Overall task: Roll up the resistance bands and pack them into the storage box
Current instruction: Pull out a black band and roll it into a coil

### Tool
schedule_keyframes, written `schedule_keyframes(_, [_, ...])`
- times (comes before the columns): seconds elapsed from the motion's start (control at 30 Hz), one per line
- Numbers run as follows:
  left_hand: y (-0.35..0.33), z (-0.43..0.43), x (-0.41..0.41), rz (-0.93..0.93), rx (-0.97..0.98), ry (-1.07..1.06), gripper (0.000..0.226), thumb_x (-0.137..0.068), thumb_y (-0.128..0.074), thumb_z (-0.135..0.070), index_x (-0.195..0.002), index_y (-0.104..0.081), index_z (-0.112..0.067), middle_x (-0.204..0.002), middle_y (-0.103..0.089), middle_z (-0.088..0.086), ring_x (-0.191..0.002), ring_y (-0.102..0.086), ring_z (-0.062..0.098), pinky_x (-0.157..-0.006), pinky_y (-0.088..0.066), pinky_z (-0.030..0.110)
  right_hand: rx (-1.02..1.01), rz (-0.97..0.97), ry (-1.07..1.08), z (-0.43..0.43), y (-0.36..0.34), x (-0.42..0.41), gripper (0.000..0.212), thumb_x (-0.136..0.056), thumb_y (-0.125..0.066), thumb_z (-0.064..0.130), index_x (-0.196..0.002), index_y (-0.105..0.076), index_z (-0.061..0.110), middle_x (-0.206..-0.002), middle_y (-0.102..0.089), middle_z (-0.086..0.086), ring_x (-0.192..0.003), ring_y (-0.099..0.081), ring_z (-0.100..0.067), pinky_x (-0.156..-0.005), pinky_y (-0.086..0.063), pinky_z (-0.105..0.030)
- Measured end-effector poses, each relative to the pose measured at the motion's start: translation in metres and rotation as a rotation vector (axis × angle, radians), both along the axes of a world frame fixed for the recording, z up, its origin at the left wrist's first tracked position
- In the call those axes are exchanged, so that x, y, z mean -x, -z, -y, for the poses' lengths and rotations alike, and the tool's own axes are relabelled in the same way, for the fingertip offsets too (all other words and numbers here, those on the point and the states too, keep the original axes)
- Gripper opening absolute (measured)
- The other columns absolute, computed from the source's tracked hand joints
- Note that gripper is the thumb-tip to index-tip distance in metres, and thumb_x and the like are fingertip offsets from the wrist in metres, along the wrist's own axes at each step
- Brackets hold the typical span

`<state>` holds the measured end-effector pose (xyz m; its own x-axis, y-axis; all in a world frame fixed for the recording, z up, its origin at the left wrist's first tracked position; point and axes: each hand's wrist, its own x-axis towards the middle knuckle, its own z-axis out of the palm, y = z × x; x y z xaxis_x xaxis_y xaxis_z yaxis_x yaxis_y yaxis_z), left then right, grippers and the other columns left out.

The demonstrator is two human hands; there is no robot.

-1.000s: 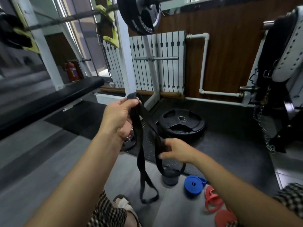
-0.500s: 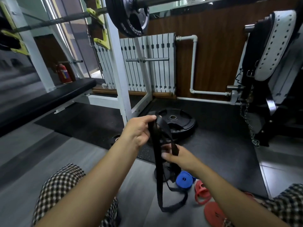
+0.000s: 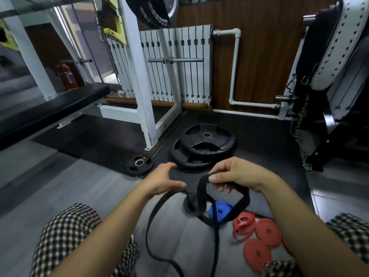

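- The right hand [image 3: 241,173] is over the edge of the black speckled rubber mat [image 3: 265,156]. Its grip pinches the top of a long flat black rubber resistance band [image 3: 201,193] between the thumb and curled fingers.
- From that pinch the band hangs in a small loop under the hand. Its longer part sweeps in a wide arc to the left and down over the grey floor [image 3: 95,188], between the person's knees in checked trousers [image 3: 65,236].
- The left hand [image 3: 162,179] hovers just left of the pinch, its grip spread, fingers relaxed and holding nothing. The arc passes just beneath it; whether they touch cannot be told.
- A rolled blue band [image 3: 221,208] lies on the floor behind the hanging loop.
- Coiled red bands [image 3: 259,238] lie just right of the blue one.
- Stacked black weight plates [image 3: 203,145] rest farther off on the mat.
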<state>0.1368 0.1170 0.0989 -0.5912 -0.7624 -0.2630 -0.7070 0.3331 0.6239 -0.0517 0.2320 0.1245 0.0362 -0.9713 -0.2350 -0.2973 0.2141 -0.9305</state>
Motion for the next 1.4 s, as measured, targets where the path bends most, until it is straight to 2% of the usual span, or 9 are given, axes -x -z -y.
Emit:
schedule_keyframes(0.1, [0.001,-0.022,0.014,-0.523,-0.384,0.142,0.044,-0.082,-0.062,0.002,-0.118,-0.049,-0.020,-0.114,-0.061,0.011,-0.103,-0.057,0.020,-0.098,-0.043,0.043,-0.036,-0.135,0.049,0.006,-0.002,-0.001,0.025,-0.088,-0.059,0.027,-0.076,-0.067,0.006,-0.054,-0.058,0.001,-0.045,-0.049,-0.005,-0.046,-0.041,-0.014])
schedule_keyframes(0.23, [0.008,-0.027,0.018,-0.761,-0.494,0.031,0.036,-0.077,-0.066,0.000,-0.106,-0.052,-0.016,-0.100,-0.061,0.007,-0.092,-0.060,0.020,-0.086,-0.049,0.031,-0.040,-0.126,0.199,0.007,-0.003,0.011,0.037,-0.087,-0.058,0.037,-0.064,-0.067,0.010,-0.043,-0.045,0.004,-0.040,-0.035,-0.007,-0.043,-0.030,-0.017])
schedule_keyframes(0.43, [0.014,-0.037,0.034,-0.649,-0.345,0.001,0.019,-0.081,-0.065,-0.004,-0.094,-0.065,-0.018,-0.084,-0.063,-0.003,-0.075,-0.057,0.002,-0.079,-0.046,0.023,0.018,-0.004,0.211,0.014,0.002,-0.001,0.043,-0.089,-0.052,0.043,-0.063,-0.064,0.011,-0.043,-0.045,0.006,-0.040,-0.035,-0.006,-0.048,-0.032,-0.019])
schedule_keyframes(0.67, [0.007,-0.029,0.033,-0.634,-0.514,0.047,0.018,-0.083,-0.066,-0.015,-0.100,-0.069,-0.013,-0.093,-0.069,0.007,-0.085,-0.061,0.021,-0.088,-0.047,0.039,0.052,0.030,0.304,0.011,0.011,0.009,0.040,-0.091,-0.051,0.038,-0.069,-0.062,0.006,-0.041,-0.040,0.006,-0.042,-0.031,-0.007,-0.049,-0.028,-0.022])
schedule_keyframes(0.87, [-0.011,-0.029,0.041,-0.844,-0.573,-0.028,0.017,-0.086,-0.052,0.006,-0.082,-0.063,-0.006,-0.064,-0.067,-0.004,-0.058,-0.063,0.003,-0.057,-0.049,0.016,0.280,0.127,0.315,0.010,0.020,0.003,0.028,-0.088,-0.050,0.037,-0.090,-0.065,0.012,-0.081,-0.064,-0.004,-0.076,-0.058,-0.018,-0.076,-0.047,-0.030])
schedule_keyframes(0.97, [-0.024,-0.023,0.041,-0.907,-0.655,-0.015,0.016,-0.086,-0.050,0.005,-0.085,-0.062,-0.004,-0.066,-0.069,-0.002,-0.062,-0.066,0.008,-0.058,-0.053,0.018,0.298,0.194,0.229,0.010,0.025,-0.003,0.045,-0.080,-0.050,0.052,-0.105,-0.065,0.018,-0.107,-0.069,-0.005,-0.105,-0.062,-0.019,-0.099,-0.044,-0.035])
schedule_keyframes(1.07, [-0.032,-0.020,0.042,-0.946,-0.765,0.001,0.014,-0.084,-0.051,0.001,-0.091,-0.062,-0.003,-0.071,-0.069,0.003,-0.065,-0.067,0.013,-0.061,-0.056,0.025,0.244,0.263,0.155,0.008,0.026,-0.009,0.046,-0.083,-0.043,0.057,-0.107,-0.062,0.023,-0.104,-0.070,-0.002,-0.102,-0.064,-0.015,-0.093,-0.048,-0.029])
schedule_keyframes(1.23, [-0.043,-0.016,0.036,-0.848,-0.638,-0.053,0.014,-0.087,-0.052,-0.001,-0.088,-0.064,-0.008,-0.072,-0.069,-0.002,-0.070,-0.064,0.009,-0.067,-0.052,0.021,0.323,-0.040,0.263,0.006,0.025,-0.021,0.016,-0.095,-0.042,0.028,-0.096,-0.054,0.017,-0.081,-0.059,0.007,-0.075,-0.057,-0.006,-0.076,-0.046,-0.024])
schedule_keyframes(1.4, [-0.044,-0.016,0.028,-0.605,-0.553,-0.043,0.016,-0.090,-0.054,-0.027,-0.084,-0.064,-0.015,-0.064,-0.063,-0.003,-0.058,-0.061,0.010,-0.063,-0.048,0.023,0.286,-0.537,0.258,0.007,0.031,-0.016,0.027,-0.094,-0.040,0.039,-0.107,-0.045,0.015,-0.102,-0.044,0.003,-0.097,-0.044,-0.014,-0.075,-0.036,-0.025])
